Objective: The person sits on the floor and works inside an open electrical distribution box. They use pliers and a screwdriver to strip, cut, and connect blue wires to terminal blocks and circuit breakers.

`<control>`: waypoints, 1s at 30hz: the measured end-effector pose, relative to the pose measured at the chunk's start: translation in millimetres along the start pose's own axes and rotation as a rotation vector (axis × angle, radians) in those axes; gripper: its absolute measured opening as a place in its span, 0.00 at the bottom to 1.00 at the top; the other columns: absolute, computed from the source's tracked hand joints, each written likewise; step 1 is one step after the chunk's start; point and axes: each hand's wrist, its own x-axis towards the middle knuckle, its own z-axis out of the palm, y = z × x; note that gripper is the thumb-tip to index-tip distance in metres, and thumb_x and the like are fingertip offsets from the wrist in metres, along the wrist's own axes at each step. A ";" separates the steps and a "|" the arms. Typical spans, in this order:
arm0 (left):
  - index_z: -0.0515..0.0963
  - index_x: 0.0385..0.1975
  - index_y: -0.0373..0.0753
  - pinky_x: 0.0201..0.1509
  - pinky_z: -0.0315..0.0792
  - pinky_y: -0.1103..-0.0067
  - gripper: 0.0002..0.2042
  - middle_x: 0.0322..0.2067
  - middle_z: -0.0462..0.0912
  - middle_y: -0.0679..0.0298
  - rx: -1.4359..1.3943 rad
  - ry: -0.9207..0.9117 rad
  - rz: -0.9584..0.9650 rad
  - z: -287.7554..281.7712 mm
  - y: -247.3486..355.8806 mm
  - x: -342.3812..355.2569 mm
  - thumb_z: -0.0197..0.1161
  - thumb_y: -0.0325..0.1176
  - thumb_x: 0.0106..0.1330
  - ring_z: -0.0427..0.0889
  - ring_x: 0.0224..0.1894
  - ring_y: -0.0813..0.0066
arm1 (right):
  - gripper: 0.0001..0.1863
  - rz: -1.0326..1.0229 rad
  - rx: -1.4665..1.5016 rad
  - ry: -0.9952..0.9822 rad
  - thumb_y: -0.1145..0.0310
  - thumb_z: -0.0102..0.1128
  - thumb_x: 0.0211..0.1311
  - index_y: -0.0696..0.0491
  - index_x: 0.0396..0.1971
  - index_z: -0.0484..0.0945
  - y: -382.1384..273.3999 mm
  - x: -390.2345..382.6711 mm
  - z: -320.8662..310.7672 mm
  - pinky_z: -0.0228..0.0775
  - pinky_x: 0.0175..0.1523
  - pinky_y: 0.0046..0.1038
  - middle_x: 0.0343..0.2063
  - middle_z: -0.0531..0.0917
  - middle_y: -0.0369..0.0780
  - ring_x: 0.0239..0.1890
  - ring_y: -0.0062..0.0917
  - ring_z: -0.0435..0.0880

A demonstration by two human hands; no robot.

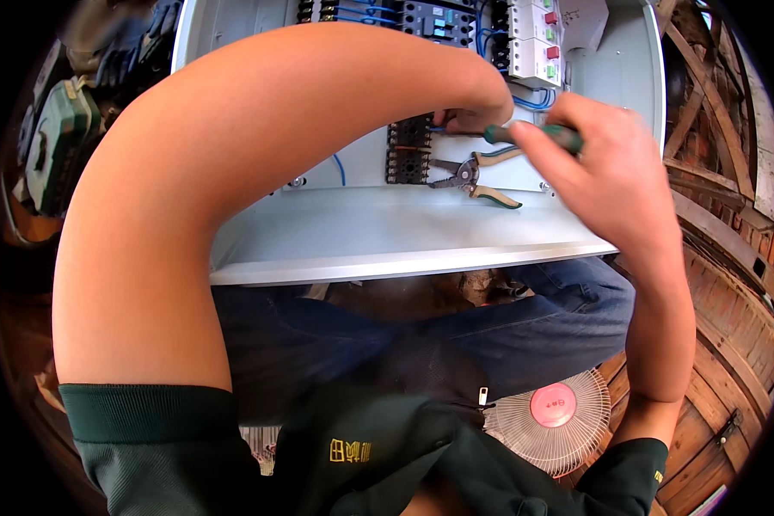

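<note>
My right hand (pixel 615 163) is closed around the green handle of a screwdriver (pixel 563 138), whose shaft points left toward my other hand. My left arm arches across the grey metal cabinet (pixel 387 232), and its bent wrist hides much of my left hand (pixel 473 113). The left fingers are curled by the screwdriver's shaft, beside the black terminal sockets (pixel 408 163); what they pinch is hidden. Wire strippers (pixel 466 172) with beige and green handles lie against the sockets, jaws toward them. A short blue wire (pixel 341 169) sticks out below my left forearm.
Along the cabinet's far side sit a black contactor (pixel 439 24) with blue wires and white breakers (pixel 533 43) with red and green buttons. The cabinet's near edge rests by my knees. A fan (pixel 568 421) stands lower right; a green case (pixel 60 142) is at left.
</note>
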 end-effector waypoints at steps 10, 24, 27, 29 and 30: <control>0.73 0.49 0.36 0.40 0.81 0.63 0.15 0.32 0.81 0.50 0.265 0.287 0.199 13.1 28.0 -62.9 0.57 0.20 0.62 0.85 0.40 0.52 | 0.18 0.381 0.464 -0.590 0.58 0.67 0.61 0.59 0.39 0.83 134.8 -51.0 63.8 0.72 0.48 0.33 0.33 0.84 0.45 0.40 0.33 0.82; 0.76 0.40 0.36 0.38 0.81 0.67 0.08 0.38 0.77 0.57 0.247 0.614 0.020 66.5 10.7 -62.0 0.61 0.27 0.62 0.83 0.41 0.59 | 0.19 0.161 0.457 -0.294 0.60 0.56 0.68 0.62 0.29 0.82 80.1 40.5 101.4 0.78 0.39 0.40 0.23 0.84 0.50 0.27 0.44 0.84; 0.78 0.32 0.38 0.46 0.77 0.70 0.03 0.37 0.77 0.59 0.378 0.705 0.063 52.6 14.7 -61.9 0.61 0.27 0.60 0.81 0.44 0.63 | 0.21 0.287 0.623 -0.359 0.61 0.55 0.69 0.64 0.25 0.80 79.9 47.4 121.7 0.79 0.31 0.36 0.20 0.83 0.48 0.21 0.37 0.84; 0.79 0.29 0.39 0.51 0.73 0.73 0.01 0.37 0.78 0.60 0.633 0.826 0.097 24.2 22.0 -71.2 0.62 0.27 0.59 0.80 0.46 0.65 | 0.22 0.367 0.703 -0.420 0.60 0.55 0.70 0.64 0.23 0.80 80.7 49.6 124.2 0.79 0.26 0.32 0.19 0.83 0.46 0.18 0.32 0.84; 0.80 0.29 0.41 0.54 0.70 0.74 0.01 0.37 0.78 0.61 0.682 0.875 0.057 13.2 20.0 -70.5 0.62 0.27 0.58 0.78 0.47 0.66 | 0.22 0.406 0.714 -0.439 0.60 0.56 0.70 0.64 0.22 0.79 81.3 49.5 119.5 0.78 0.24 0.31 0.19 0.83 0.45 0.17 0.29 0.84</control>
